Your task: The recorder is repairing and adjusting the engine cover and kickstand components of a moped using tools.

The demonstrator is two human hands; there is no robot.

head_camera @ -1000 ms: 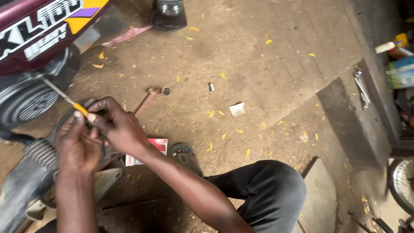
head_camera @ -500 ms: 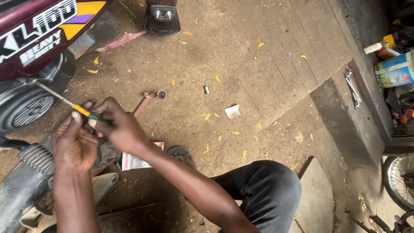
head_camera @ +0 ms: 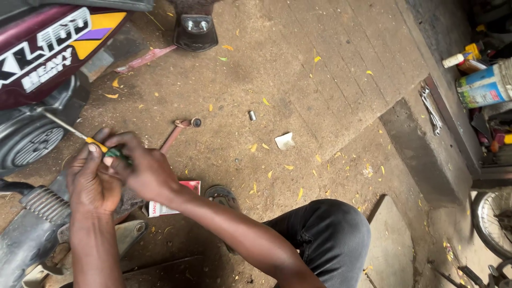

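Hands shifted slightly right and nearer since earlier frame. Screwdriver [head_camera: 85,137] sits near left, tip aimed far-left at motorcycle [head_camera: 37,64]; right hand [head_camera: 144,170] fingers pinch its handle, left hand [head_camera: 93,181] fingers curl against it. Red box [head_camera: 176,198] just right, on floor [head_camera: 298,96]; paper scrap [head_camera: 285,141] farther right.

Both forearms reach in from the lower edge and meet at the left of the view; the left hand [head_camera: 93,181] is cupped with its thumb raised; the right hand [head_camera: 143,169] lies across it, knuckles up, fingers curled in a tight pinch; the right knee is bent below.
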